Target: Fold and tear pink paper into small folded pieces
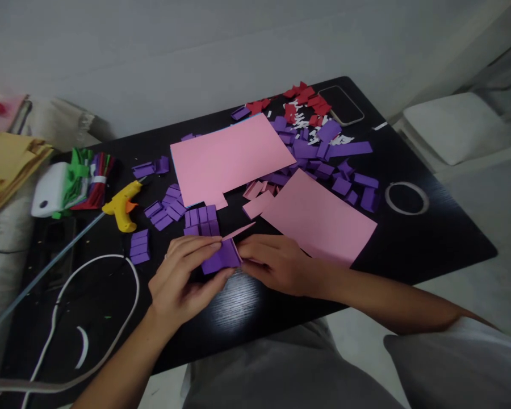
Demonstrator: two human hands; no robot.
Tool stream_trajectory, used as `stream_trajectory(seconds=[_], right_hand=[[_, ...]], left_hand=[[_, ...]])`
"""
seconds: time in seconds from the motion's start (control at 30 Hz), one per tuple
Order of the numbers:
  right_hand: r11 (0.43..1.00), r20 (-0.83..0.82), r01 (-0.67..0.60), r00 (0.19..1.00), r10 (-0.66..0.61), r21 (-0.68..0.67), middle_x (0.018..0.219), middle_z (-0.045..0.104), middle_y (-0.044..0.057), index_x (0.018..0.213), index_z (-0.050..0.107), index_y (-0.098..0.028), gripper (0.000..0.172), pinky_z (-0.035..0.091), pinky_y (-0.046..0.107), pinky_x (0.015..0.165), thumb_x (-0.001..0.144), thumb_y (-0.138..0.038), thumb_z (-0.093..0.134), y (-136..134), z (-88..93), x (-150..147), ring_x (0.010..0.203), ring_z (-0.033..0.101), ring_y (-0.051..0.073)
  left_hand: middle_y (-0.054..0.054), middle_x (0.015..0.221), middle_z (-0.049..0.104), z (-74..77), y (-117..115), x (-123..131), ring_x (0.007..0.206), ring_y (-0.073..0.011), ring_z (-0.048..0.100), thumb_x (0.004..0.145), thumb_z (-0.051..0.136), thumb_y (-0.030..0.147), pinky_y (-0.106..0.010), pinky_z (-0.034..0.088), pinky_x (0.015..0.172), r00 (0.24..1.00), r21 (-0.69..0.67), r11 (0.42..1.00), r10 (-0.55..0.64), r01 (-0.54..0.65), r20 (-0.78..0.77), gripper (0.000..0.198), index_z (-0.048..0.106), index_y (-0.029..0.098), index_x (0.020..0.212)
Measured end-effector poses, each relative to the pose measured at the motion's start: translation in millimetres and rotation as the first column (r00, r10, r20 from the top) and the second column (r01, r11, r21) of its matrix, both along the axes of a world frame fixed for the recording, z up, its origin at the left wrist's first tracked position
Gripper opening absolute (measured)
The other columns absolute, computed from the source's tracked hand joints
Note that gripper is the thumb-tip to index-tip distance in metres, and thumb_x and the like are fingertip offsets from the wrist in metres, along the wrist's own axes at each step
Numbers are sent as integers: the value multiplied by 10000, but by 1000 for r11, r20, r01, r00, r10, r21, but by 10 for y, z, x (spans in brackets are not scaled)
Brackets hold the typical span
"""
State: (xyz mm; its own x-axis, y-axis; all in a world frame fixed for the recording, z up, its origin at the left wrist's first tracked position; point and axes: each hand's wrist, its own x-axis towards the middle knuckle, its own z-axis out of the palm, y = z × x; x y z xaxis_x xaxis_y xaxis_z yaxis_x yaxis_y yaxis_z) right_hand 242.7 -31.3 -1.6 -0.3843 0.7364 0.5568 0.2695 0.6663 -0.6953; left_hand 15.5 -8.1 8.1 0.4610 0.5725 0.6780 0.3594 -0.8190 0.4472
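Observation:
My left hand [187,272] is closed on a small folded purple foam piece [221,258], thumb below and fingers above. At that piece's right edge, my right hand [276,261] pinches a thin pink strip [237,250] standing against it. Another pink sliver [241,229] sticks out just behind the purple piece. Beyond my left fingers lies a block of joined purple pieces [202,218]. Past my right hand rests a pink foam sheet [319,216], and a larger pink sheet [232,156] lies farther back.
A yellow glue gun [123,205] with a long clear glue stick lies left, near a white cable [57,301]. Loose purple pieces [340,184], red scraps [309,99] and a phone [341,105] cover the back right. A white ring [406,198] lies near the right edge.

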Motion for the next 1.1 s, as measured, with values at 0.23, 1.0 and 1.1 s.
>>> stream_trajectory(seconds=[0.23,1.0,1.1], right_hand=[[980,34,5,999,-12,199,993,775,96,1065,646,-152,67,649,334,938,1039,-137,585,17,5,-15,1046,748,201],[992,-98,-88,992,79,-90,852,687,38,957,615,-196,140,584,284,757,1047,-156,516,5,101,23,785,652,151],[963,-229,25,969,-89,-267,827,673,22,960,655,-194,87,543,277,689,1015,-199,587,29,111,72,737,625,143]], left_hand=[[-115,1101,758,-12,-17,18,993,-252,736,760,878,70,-408,600,848,994,-124,991,-40,52,98,506,714,150,1232],[-75,1071,762,-24,18,-54,998,-239,728,828,823,159,-396,604,853,989,-170,985,57,-33,135,379,723,217,1190],[-71,1036,737,-14,75,-156,996,-247,709,813,797,142,-393,584,846,986,-124,990,91,-74,142,423,705,215,1219]])
